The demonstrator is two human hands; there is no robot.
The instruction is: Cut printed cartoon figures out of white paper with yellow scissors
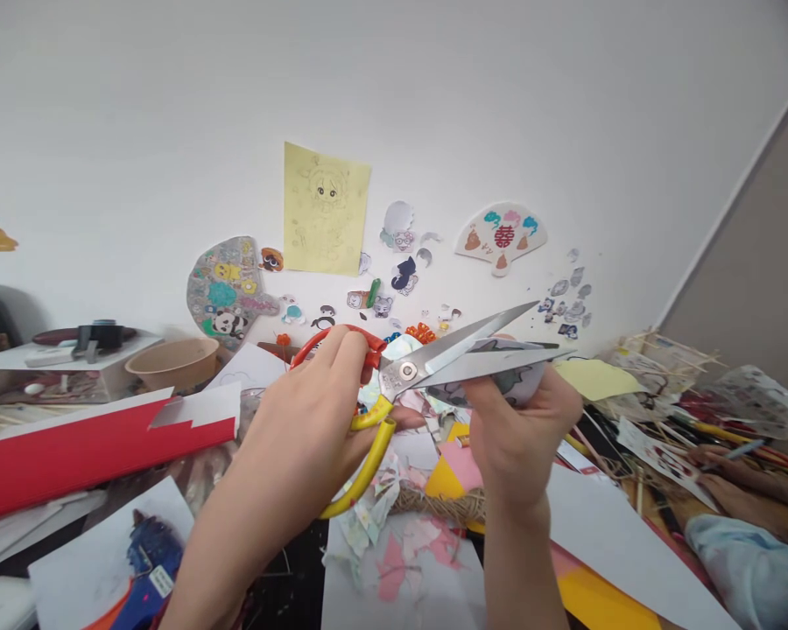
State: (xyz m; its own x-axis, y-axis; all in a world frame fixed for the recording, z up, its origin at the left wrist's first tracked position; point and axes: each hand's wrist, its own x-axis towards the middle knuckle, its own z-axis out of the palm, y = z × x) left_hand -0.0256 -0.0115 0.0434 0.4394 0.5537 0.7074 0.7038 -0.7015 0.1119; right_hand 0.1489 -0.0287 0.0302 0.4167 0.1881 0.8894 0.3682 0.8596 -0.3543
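Observation:
My left hand is closed round the handles of a large pair of scissors, one handle red and one yellow. The scissor blades are spread apart and point right. My right hand pinches a small piece of printed paper with grey and green shapes. The lower blade crosses in front of this paper; I cannot tell whether the paper lies between the blades. Under my hands are torn pink scraps and a bundle of brown twine.
Stickers and a yellow drawing are on the white wall. At the left lie a red folded sheet, a brown bowl and a blue glue gun. To the right, another person's hand holds a pen over paper.

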